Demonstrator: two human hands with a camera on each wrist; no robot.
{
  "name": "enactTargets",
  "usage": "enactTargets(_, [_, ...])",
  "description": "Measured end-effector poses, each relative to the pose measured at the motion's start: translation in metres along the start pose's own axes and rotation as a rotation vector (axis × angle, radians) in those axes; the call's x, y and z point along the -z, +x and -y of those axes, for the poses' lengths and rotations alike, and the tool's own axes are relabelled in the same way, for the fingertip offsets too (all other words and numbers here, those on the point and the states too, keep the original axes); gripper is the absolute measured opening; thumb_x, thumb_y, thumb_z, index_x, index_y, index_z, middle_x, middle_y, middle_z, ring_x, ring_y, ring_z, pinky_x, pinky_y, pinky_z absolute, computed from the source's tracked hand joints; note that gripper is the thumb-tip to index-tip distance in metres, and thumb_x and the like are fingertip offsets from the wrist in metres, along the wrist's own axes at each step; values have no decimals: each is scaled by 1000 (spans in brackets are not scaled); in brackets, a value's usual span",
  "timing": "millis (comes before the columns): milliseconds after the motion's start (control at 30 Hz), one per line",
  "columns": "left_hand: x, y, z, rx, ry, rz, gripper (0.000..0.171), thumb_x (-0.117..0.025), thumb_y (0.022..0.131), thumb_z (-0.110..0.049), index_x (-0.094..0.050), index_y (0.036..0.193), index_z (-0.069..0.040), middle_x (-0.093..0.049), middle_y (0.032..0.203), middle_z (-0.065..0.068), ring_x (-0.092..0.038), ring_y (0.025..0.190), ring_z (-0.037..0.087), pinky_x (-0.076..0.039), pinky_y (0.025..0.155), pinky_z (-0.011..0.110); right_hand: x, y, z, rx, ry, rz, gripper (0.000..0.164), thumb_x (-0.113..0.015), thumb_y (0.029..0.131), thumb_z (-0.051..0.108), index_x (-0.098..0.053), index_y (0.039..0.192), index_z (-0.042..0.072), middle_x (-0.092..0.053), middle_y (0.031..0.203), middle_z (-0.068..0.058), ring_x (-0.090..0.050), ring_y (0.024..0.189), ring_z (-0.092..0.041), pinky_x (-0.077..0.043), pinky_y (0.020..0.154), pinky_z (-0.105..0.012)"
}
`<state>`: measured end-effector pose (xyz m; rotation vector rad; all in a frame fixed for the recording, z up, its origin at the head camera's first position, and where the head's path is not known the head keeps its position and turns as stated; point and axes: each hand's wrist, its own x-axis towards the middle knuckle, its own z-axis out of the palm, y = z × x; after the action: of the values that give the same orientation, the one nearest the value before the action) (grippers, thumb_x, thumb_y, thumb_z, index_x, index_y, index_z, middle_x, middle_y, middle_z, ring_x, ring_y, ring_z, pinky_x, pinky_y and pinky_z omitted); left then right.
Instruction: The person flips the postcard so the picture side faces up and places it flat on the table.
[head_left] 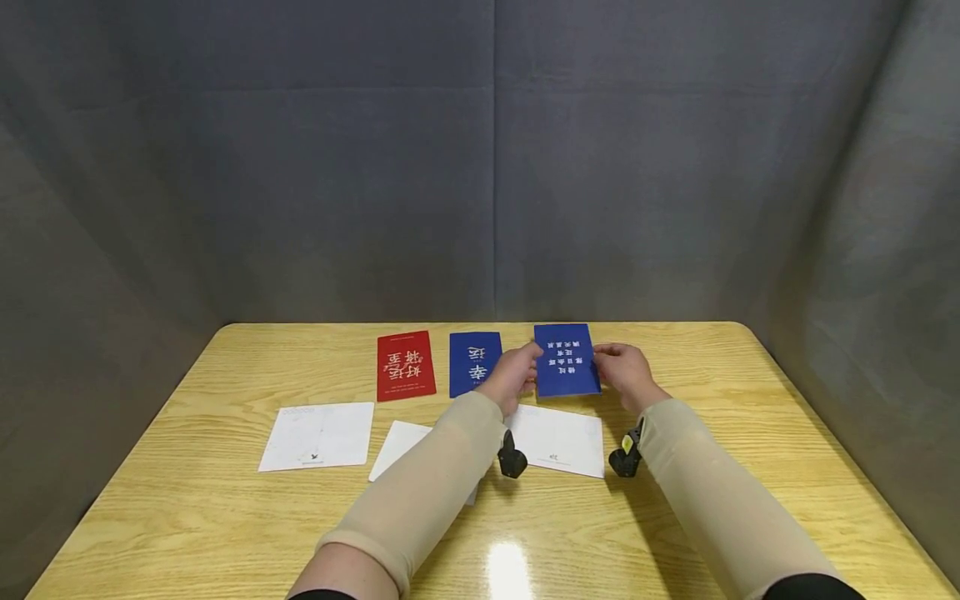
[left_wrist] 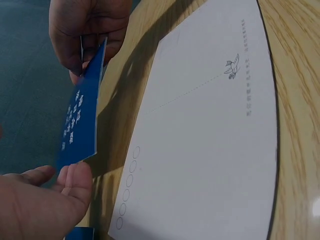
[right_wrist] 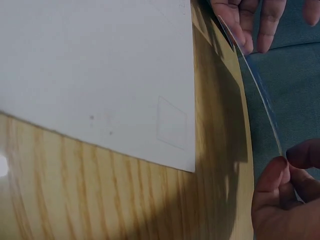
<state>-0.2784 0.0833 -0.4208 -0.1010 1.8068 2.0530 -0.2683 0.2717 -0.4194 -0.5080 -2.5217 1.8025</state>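
Both hands hold a blue card [head_left: 567,360] with white printed characters, raised over the far part of the table. My left hand [head_left: 513,373] is at its left edge, thumb and fingertips against the card. At the opposite edge, my right hand [head_left: 624,371] pinches the card between thumb and fingers; the right wrist view shows this pinch [right_wrist: 287,162] side-on, with the card slightly bowed. Just in front lies a white postcard [head_left: 558,437] with a small bird drawing and a row of ovals, seen large in the left wrist view.
A red card [head_left: 406,367] and another blue card [head_left: 475,362] lie left of my left hand. Nearer me are a white postcard [head_left: 318,435] and another white card [head_left: 397,442], partly hidden by my left forearm. A grey curtain [head_left: 480,208] hangs behind the wooden table [head_left: 187,500].
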Motion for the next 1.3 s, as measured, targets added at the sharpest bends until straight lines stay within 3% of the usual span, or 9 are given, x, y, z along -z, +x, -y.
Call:
enactTargets(100, [0,-1,-1,12,8,10,64,-55,99,-27,-40,152,5,-46,147,20,-47,129,31,-41,110,41,-1,0,1,-10,-37,16,39,-47,106,7,-54,138,-13,-59,129,-28,-61,96,-21,-54,83,-28])
enactTargets(267, [-1,-3,-3,15,1,27,65,-54,100,-26,-36,155,4,-42,153,23,-44,136,36,-38,114,42,-1,-1,0,-43,-101,60,43,-46,108,11,-49,144,-12,-54,140,-30,-59,113,-30,-51,99,-39])
enactTargets(500, [-1,-6,-3,15,-16,32,69,-54,101,-29,-32,158,3,-38,157,23,-40,141,37,-34,117,43,1,-1,0,-81,-149,82,48,-45,108,14,-44,147,-13,-56,127,-25,-54,99,-27,-49,85,-34])
enactTargets(700, [-1,-5,-2,5,-47,37,70,-54,100,-27,-30,158,4,-34,159,24,-36,143,36,-37,115,41,1,-2,-2,-98,-140,99,51,-44,107,15,-41,146,-17,-55,131,-27,-56,114,-32,-53,95,-38])
enactTargets(1000, [0,0,2,12,-29,32,71,-54,99,-31,-32,157,2,-34,158,24,-34,145,38,-33,118,44,1,1,-7,-101,-129,102,50,-45,107,16,-42,146,-15,-58,126,-24,-59,106,-26,-55,81,-26])
enactTargets(1300, [2,0,4,15,-28,35,72,-54,99,-30,-29,159,3,-31,161,25,-30,148,39,-31,119,44,2,0,-10,-92,-103,111,51,-46,105,14,-42,146,-15,-59,124,-22,-60,101,-22,-54,76,-24])
